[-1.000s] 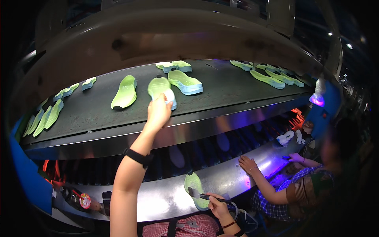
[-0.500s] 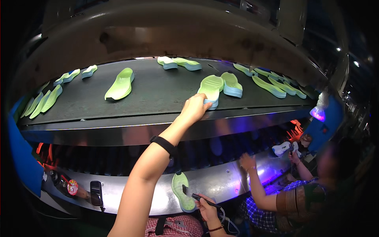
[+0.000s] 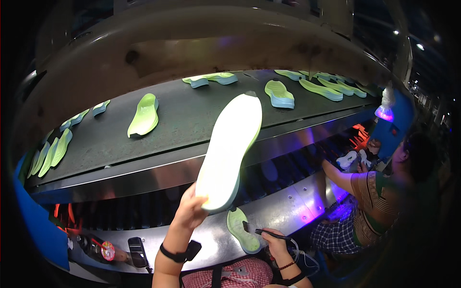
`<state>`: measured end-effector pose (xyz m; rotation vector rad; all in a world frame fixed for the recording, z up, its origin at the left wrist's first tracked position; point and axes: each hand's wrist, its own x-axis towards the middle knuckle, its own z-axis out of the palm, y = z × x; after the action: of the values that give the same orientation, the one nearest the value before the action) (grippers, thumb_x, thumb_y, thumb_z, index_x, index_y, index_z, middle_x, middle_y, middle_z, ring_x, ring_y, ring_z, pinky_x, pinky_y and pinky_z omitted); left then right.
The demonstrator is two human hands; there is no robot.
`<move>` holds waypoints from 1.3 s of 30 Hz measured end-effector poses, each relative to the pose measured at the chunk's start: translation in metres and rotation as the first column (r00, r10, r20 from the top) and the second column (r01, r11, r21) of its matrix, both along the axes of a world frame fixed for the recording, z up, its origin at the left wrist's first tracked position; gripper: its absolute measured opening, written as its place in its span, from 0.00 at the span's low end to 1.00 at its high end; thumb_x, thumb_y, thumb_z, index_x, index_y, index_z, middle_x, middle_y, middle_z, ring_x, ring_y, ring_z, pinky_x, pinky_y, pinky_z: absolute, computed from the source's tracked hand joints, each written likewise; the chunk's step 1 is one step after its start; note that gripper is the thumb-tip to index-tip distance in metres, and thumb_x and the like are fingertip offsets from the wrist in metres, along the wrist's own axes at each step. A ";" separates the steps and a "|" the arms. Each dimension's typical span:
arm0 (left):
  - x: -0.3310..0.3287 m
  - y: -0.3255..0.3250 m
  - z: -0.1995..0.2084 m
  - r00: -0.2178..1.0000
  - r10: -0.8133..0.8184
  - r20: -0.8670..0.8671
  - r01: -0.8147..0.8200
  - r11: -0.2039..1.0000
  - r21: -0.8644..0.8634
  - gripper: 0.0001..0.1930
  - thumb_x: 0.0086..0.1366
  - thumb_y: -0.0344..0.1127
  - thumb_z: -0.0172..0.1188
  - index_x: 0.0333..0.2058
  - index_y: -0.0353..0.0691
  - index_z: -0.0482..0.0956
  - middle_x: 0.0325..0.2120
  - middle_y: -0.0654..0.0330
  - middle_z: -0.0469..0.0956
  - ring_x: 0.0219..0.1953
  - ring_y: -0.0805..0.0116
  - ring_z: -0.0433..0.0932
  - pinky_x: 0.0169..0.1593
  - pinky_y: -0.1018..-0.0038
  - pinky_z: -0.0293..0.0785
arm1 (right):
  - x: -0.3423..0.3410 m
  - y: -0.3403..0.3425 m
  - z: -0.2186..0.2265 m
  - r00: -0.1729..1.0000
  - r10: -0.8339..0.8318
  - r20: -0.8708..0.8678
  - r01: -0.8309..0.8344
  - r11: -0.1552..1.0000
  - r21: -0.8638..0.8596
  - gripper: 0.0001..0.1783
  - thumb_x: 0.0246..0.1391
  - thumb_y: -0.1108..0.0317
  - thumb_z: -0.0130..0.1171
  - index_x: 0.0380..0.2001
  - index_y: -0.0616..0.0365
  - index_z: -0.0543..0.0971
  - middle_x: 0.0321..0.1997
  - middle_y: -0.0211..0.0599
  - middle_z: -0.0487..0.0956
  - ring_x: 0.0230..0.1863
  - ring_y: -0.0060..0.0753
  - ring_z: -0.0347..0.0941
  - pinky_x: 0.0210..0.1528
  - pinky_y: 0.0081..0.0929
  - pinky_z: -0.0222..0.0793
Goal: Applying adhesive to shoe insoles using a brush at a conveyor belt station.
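Observation:
My left hand [image 3: 188, 212] grips a shoe sole [image 3: 227, 153] by its near end. That sole stands tilted up in front of me, its top face washed bright by light and a dark patch at its far tip. Lower down, my right hand [image 3: 276, 245] is closed around a black-handled brush [image 3: 269, 234] with a thin pale tube trailing from it. The brush's dark tip is at a second yellow-green sole [image 3: 235, 224], which lies on the metal ledge [image 3: 300, 194]. Whether the bristles touch it I cannot tell.
More soles, one of them a yellow-green sole [image 3: 144, 115], lie on the dark conveyor belt [image 3: 180, 113] ahead. A lower row of dark rollers [image 3: 129, 211] runs beneath. A phone [image 3: 138, 252] and a drink cup [image 3: 108, 250] sit at left. A co-worker [image 3: 370, 192] sits at right.
My left hand has lifted the sole off the belt and drawn it back toward me, turned upright. My right hand keeps its brush by the ledge sole. The co-worker's arm has moved right.

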<state>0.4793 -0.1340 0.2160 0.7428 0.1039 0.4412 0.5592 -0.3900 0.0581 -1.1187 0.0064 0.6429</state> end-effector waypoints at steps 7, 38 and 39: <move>-0.072 -0.041 -0.112 0.767 -0.574 0.286 0.641 0.696 -0.323 0.50 0.46 0.69 0.52 0.58 0.37 0.53 0.55 0.44 0.59 0.55 0.47 0.62 0.56 0.55 0.59 | 0.001 0.007 -0.001 1.000 -0.020 0.004 0.020 0.997 -0.076 0.13 0.43 0.80 0.58 0.36 0.69 0.75 0.34 0.38 0.76 0.34 0.26 0.72 0.39 0.19 0.67; -0.058 -0.067 -0.139 0.993 -0.116 -0.019 0.084 0.810 -0.580 0.42 0.57 0.70 0.25 0.56 0.41 0.57 0.51 0.53 0.66 0.50 0.53 0.67 0.54 0.59 0.62 | 0.005 0.131 0.069 0.864 0.388 0.322 -0.351 0.921 -0.170 0.11 0.43 0.76 0.61 0.34 0.66 0.78 0.31 0.34 0.78 0.32 0.19 0.72 0.36 0.15 0.68; -0.056 -0.068 -0.140 0.991 -0.136 -0.006 0.108 0.809 -0.578 0.41 0.57 0.70 0.25 0.56 0.42 0.57 0.52 0.53 0.65 0.51 0.54 0.67 0.54 0.59 0.62 | 0.003 0.134 0.070 0.829 0.374 0.416 -0.315 0.927 -0.205 0.11 0.43 0.76 0.61 0.33 0.66 0.78 0.31 0.33 0.78 0.33 0.20 0.72 0.37 0.16 0.68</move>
<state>0.4230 -0.2021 0.0764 0.1535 0.2223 0.2438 0.5626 -0.2558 0.1277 -1.3901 -0.5756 0.6967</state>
